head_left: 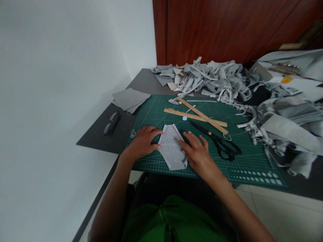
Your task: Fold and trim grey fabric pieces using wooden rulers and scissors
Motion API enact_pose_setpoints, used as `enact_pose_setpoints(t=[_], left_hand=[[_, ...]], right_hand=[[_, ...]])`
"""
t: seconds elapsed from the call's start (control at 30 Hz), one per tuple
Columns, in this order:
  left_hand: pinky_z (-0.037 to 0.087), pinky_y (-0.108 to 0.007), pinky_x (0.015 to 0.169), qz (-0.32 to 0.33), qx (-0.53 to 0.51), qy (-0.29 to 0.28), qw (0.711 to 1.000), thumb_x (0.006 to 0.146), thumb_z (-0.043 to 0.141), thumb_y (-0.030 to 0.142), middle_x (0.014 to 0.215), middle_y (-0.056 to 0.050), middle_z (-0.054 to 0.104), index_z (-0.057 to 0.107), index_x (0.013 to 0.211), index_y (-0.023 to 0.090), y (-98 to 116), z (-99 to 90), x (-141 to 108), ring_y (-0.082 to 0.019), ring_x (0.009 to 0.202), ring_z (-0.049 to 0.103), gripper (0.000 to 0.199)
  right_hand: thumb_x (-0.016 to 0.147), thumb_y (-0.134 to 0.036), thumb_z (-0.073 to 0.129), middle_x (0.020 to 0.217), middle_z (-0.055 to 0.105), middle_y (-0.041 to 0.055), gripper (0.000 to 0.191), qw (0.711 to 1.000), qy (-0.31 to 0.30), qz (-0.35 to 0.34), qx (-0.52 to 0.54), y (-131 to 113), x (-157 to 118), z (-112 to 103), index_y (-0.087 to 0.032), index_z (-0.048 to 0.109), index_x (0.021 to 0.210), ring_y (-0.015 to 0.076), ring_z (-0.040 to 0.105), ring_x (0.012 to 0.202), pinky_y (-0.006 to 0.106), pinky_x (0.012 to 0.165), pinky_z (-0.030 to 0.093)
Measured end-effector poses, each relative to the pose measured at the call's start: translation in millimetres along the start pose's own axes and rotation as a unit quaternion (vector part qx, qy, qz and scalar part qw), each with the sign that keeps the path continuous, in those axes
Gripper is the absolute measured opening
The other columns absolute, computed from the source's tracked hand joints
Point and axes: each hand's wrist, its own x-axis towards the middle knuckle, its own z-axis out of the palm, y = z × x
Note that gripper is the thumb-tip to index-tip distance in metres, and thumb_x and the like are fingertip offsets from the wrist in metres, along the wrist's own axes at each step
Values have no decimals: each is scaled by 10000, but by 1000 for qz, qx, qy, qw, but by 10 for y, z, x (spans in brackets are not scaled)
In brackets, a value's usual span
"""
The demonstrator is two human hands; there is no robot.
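A small grey cloth piece (172, 148) with narrow strips along its upper edges lies flat on the green cutting mat (148, 112), near the front edge. My left hand (144, 141) rests at its left side, thumb and forefinger spread apart with the tips at the cloth's edge. On the other side my right hand (198, 151) lies with fingers spread, its fingertips touching the cloth's right edge. Black-handled scissors (214, 137) lie to the right of that hand. Two wooden rulers (194, 116) cross each other beyond the cloth, with a light blue chalk piece (185, 118) beside them.
Grey fabric sheets (131, 98) and eyeglasses (111, 123) lie on the dark table at the left, by a white wall. A large heap of fabric scraps (202, 77) fills the back. More cloth (292, 124) and a white box (270, 74) crowd the right.
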Motion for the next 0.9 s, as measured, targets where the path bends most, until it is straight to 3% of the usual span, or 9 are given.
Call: enact_pose_setpoints(t=[0.07, 0.13, 0.27, 0.37, 0.53, 0.7, 0.9], left_hand=[[338, -528, 1203, 15, -22, -20, 999, 864, 747, 236, 1450, -75, 544, 684, 1305, 287, -7, -10, 7, -328, 1411, 455, 449], [325, -527, 1221, 17, -31, -31, 999, 864, 748, 229, 1483, -78, 531, 734, 1239, 282, 6, -20, 18, -331, 1444, 433, 379], [349, -531, 1216, 15, -28, -24, 999, 853, 772, 244, 1481, -92, 556, 755, 1222, 262, 15, -40, 22, -336, 1434, 459, 370], [364, -520, 1216, 25, -26, -17, 999, 833, 797, 245, 1489, -95, 568, 756, 1220, 247, -6, -48, 11, -334, 1427, 477, 389], [382, -483, 1221, 21, -54, -16, 998, 789, 838, 264, 1505, -109, 560, 738, 1232, 228, -57, -63, -31, -318, 1424, 500, 455], [374, -489, 1227, 8, -71, -20, 997, 746, 871, 295, 1522, -118, 539, 717, 1236, 233, -58, -92, -71, -326, 1452, 476, 518], [361, -531, 1223, -1, -22, -28, 999, 759, 833, 217, 1485, -110, 544, 713, 1147, 241, 103, -104, -71, -348, 1425, 490, 406]], right_hand=[[857, 79, 464, 1621, 500, 146, 674, 996, -41, -76, 30, 55, -3, -1, -211, 611, 1447, 302, 366, 1553, 602, 1232, 274], [839, 91, 444, 1606, 527, 126, 706, 992, -72, -93, 51, 108, -6, -19, -208, 601, 1459, 263, 434, 1518, 559, 1224, 320], [956, -25, 466, 1554, 587, 127, 530, 996, -74, -45, 36, 140, -10, -73, -193, 620, 1434, 271, 543, 1436, 571, 1205, 346], [1062, -258, 500, 1469, 658, 150, 349, 999, -47, -8, 10, 73, -4, -96, -191, 675, 1356, 305, 596, 1377, 600, 1204, 329], [986, -584, 620, 1388, 699, 205, 520, 999, -15, 35, -26, -63, 5, -78, -151, 715, 1256, 367, 644, 1291, 638, 1187, 316], [912, -629, 694, 1311, 728, 191, 545, 998, -1, 56, -36, -38, -9, -82, -161, 735, 1187, 373, 658, 1207, 613, 1157, 339], [993, -548, 617, 1152, 719, 171, 429, 997, -9, 74, -31, 41, 2, -60, -150, 712, 1121, 346, 631, 1087, 471, 917, 449]])
